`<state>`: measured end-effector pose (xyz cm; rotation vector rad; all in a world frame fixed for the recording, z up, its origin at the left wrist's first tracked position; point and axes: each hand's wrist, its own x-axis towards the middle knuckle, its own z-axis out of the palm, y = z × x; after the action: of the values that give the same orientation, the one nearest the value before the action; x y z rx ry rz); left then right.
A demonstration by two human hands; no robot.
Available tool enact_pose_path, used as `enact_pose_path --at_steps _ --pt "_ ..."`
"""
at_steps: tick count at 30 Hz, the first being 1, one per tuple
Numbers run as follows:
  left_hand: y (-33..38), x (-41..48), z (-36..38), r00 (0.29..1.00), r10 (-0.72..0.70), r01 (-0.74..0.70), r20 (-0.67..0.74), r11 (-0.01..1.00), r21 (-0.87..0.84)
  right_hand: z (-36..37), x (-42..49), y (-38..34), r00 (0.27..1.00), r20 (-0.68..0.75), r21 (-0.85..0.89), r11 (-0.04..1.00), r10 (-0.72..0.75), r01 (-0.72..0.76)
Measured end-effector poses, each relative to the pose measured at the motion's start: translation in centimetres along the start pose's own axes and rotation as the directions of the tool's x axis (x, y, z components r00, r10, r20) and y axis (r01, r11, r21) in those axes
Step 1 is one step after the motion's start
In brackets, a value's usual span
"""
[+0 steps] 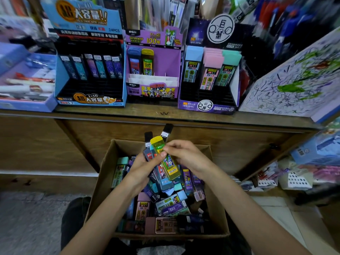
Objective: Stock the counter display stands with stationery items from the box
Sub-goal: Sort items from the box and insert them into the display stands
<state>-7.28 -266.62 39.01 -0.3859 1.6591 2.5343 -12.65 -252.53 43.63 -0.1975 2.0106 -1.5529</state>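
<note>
Cardboard box (103, 173), open-topped, near centre below the wooden counter (165, 115); holds a loose heap of pencil-lead cases, its four walls rising around the heap. Open air lies between the box's far rim and the counter's front edge. On the counter, left to right and side by side: blue display stand (88, 102), one far row of dark cases, its near slots open; purple Ultraman stand (165, 57), two cases at far left, white dividers open in front; dark purple stand (206, 105), three stacks of pastel-capped cases at the far end, near slots open. A pen tray (27, 105) borders the row at left, a scribbled board (294, 85) leans at right. Left hand (141, 166), over the box's far half, fingers curled round a bundle of lead cases (162, 181), two black ones jutting up. Right hand (184, 155), just beside it, pinches a yellow-capped lead case (170, 167) at the front of the bundle, tilted cap-up.
</note>
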Motion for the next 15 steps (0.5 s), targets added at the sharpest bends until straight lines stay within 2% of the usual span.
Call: enact_pose_path --at_steps 7,15 --pt "0.4 -0.5 -0.2 0.999 0.017 -0.019 -0.030 0.998 -0.060 0.0 0.3 -0.8 1.000 0.003 0.087 0.996 0.029 -0.030" --pt "2.5 -1.0 -2.2 0.995 -0.007 0.018 -0.098 0.993 0.115 -3.1 0.8 -2.4 0.994 -0.080 0.250 0.964 -0.078 0.095"
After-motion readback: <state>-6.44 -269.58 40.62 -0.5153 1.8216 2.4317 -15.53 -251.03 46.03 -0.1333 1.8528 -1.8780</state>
